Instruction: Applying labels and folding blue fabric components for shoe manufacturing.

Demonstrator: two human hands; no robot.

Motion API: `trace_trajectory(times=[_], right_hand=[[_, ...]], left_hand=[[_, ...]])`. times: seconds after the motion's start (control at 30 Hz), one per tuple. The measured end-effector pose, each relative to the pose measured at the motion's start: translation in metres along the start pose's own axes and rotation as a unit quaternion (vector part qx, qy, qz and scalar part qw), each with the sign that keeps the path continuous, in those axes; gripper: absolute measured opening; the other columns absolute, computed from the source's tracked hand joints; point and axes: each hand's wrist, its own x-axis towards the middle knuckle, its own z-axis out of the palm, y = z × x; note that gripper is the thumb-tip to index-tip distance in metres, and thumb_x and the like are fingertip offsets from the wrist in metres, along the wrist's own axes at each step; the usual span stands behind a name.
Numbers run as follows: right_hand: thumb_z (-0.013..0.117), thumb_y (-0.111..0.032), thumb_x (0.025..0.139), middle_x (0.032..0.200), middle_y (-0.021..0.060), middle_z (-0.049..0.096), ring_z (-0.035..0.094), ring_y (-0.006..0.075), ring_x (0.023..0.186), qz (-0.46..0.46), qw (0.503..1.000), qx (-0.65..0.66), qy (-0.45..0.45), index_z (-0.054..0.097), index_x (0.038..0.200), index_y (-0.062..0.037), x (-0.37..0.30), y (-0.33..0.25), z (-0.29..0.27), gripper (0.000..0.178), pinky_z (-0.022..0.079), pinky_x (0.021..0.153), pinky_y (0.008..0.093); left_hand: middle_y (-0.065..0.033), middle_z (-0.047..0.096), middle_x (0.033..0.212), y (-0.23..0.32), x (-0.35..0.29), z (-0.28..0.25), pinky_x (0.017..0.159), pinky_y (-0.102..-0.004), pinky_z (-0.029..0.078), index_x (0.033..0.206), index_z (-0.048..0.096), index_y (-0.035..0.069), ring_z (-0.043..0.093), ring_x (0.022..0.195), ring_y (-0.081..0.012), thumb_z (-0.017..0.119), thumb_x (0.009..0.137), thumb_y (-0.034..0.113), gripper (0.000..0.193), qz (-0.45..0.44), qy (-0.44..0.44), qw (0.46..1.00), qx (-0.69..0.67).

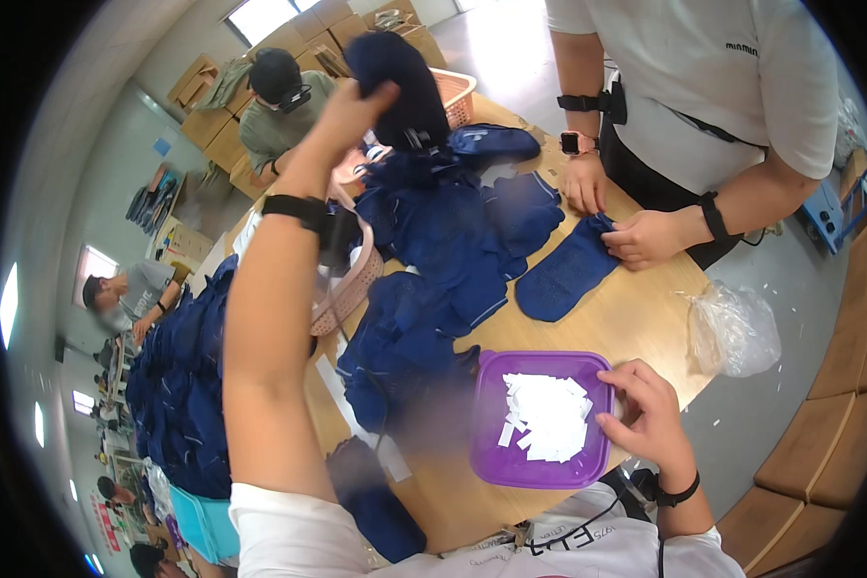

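Raised at the far end of the table, my left hand (364, 104) grips a dark navy sock (407, 96) that hangs above a heap of similar socks (443, 231). My right hand (648, 412) is closed on the right rim of a purple plastic box (491, 467), its thumb at the edge. Many small white slips (549, 416) lie loose inside the box. One more navy sock (376, 501) rests on the table close to my body, to the left of the box.
Across the table a co-worker's hands (636, 236) hold a flat navy sock (568, 275). A pink basket (356, 279) stands left of the heap. A large navy pile (183, 376) lies farther left. A clear plastic bag (737, 328) hangs at the right table edge.
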Motion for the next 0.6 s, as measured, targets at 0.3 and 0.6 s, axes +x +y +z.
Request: trace_trajectory(times=[0.3, 0.6], right_hand=[[0.066, 0.008, 0.083, 0.092, 0.0023, 0.06, 0.047, 0.0073, 0.067, 0.076, 0.997, 0.028, 0.019, 0.075, 0.12, 0.0004, -0.017, 0.012, 0.015, 0.039, 0.036, 0.058, 0.0235], [0.052, 0.011, 0.095, 0.126, 0.0106, 0.072, 0.068, 0.0144, 0.109, 0.037, 0.995, -0.03, 0.086, 0.069, 0.132, 0.0056, 0.013, 0.09, -0.025, 0.041, 0.053, 0.093, 0.0271]], left_hand=[[-0.0121, 0.071, 0.132, 0.11, -0.299, -0.263, 0.098, -0.0347, 0.054, 0.141, 0.066, -0.003, 0.066, 0.12, -0.0214, 0.074, 0.103, 0.02, 0.045, 0.177, 0.18, 0.793, 0.554], [-0.0225, 0.074, 0.131, 0.048, -0.605, -0.154, 0.104, -0.0419, 0.054, 0.134, 0.065, -0.006, 0.073, 0.117, -0.0389, 0.087, 0.089, 0.017, 0.055, -0.292, 0.331, 0.789, 0.426]])
